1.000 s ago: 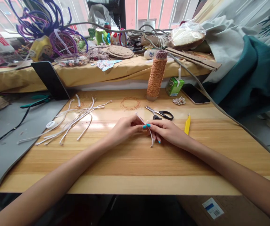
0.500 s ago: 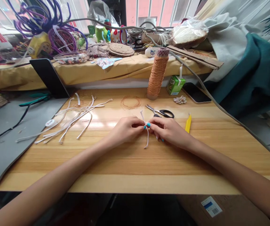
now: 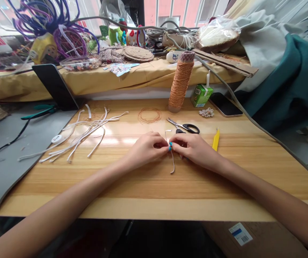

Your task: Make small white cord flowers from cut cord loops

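My left hand [image 3: 148, 147] and my right hand [image 3: 191, 147] meet fingertip to fingertip over the middle of the wooden table [image 3: 154, 186]. Both pinch one thin white cord [image 3: 172, 163]; its short end curls up above my fingers and its longer tail hangs down onto the wood. My nails are painted turquoise. Black-handled scissors [image 3: 184, 126] lie just behind my right hand, and a yellow tool [image 3: 215, 139] lies to its right.
Several loose white cords [image 3: 81, 134] are spread at the table's left. A coil of orange thread [image 3: 149, 115], a tall orange thread spool [image 3: 180, 83], a green carton [image 3: 201, 95], a small white knot piece [image 3: 206, 113] and a phone [image 3: 226, 104] sit behind. A cluttered shelf runs along the back.
The cord's free tail has swung from side to side and now hangs lower; its upper end has curled over. My hands have stayed together, shifting slightly.
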{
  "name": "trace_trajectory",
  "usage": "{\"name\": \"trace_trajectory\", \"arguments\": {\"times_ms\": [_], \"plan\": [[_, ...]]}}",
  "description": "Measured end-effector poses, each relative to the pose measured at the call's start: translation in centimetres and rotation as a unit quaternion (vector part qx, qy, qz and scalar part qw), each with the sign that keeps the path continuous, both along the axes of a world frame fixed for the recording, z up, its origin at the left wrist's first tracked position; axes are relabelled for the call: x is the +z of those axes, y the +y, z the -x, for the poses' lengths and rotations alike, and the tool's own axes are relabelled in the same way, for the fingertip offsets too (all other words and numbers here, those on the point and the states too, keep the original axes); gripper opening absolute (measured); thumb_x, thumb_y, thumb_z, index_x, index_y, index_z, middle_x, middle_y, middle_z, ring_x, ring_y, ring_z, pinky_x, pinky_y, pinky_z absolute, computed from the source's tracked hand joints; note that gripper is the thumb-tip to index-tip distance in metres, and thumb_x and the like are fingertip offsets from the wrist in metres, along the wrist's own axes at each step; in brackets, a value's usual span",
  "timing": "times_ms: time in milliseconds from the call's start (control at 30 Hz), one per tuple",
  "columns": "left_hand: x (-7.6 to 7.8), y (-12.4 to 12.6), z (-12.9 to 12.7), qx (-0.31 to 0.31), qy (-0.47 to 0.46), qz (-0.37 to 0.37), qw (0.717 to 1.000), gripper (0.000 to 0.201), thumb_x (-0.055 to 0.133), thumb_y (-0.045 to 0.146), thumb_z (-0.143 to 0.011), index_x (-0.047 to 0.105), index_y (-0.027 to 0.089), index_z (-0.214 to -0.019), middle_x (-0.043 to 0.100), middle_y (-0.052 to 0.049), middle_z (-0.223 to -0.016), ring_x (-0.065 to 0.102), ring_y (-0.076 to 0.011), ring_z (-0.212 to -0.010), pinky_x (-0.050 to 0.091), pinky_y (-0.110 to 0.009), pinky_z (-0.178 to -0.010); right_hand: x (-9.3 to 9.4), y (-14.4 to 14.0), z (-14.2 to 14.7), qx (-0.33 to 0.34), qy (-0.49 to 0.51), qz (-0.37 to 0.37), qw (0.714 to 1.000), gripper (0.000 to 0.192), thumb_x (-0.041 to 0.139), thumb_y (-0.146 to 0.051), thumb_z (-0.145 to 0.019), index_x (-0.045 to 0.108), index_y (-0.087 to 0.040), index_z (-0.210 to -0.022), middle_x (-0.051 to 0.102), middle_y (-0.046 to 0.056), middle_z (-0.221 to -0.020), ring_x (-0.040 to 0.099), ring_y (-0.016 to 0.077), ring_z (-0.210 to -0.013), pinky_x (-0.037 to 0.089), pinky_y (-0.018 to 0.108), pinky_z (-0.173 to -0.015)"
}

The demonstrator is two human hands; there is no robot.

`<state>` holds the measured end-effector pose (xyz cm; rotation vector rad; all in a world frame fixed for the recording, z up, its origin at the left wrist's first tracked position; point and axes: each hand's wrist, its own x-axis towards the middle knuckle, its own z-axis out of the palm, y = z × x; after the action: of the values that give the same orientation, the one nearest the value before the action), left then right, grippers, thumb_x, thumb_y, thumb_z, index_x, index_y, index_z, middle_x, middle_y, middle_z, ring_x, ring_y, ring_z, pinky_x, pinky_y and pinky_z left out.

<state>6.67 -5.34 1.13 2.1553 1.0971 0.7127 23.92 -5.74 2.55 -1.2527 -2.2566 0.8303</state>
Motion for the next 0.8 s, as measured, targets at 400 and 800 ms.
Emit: {"name": "trace_trajectory", "arguments": {"times_ms": [400, 800], "plan": [[-0.02, -0.46, 0.05, 0.005, -0.026, -0.031, 0.999, 0.013, 0.052, 0.022, -0.075, 0.063, 0.015, -0.07, 0.055, -0.001, -0.07, 0.051, -0.0102, -0.065, 0.039, -0.021, -0.058, -0.49, 0.17, 0.15, -0.043, 0.087, 0.162, 0.982, 0.018, 0.048, -0.03, -0.074, 0.058, -0.016, -0.068, 0.051, -0.002, -0.052, 0.045, 0.0078, -0.043, 0.033, 0.02, -0.042], [0.42, -0.51, 0.02, 0.01, -0.026, -0.016, 0.999, 0.016, 0.052, 0.023, -0.076, 0.064, 0.013, -0.07, 0.056, -0.002, -0.07, 0.051, -0.0094, -0.064, 0.039, -0.02, -0.059, -0.64, 0.74, 0.05, -0.062, 0.143, 0.226, 0.962, 0.014, 0.049, -0.022, -0.071, 0.057, -0.013, -0.064, 0.051, -0.002, -0.046, 0.042, 0.0049, -0.036, 0.033, 0.018, -0.038]]}}
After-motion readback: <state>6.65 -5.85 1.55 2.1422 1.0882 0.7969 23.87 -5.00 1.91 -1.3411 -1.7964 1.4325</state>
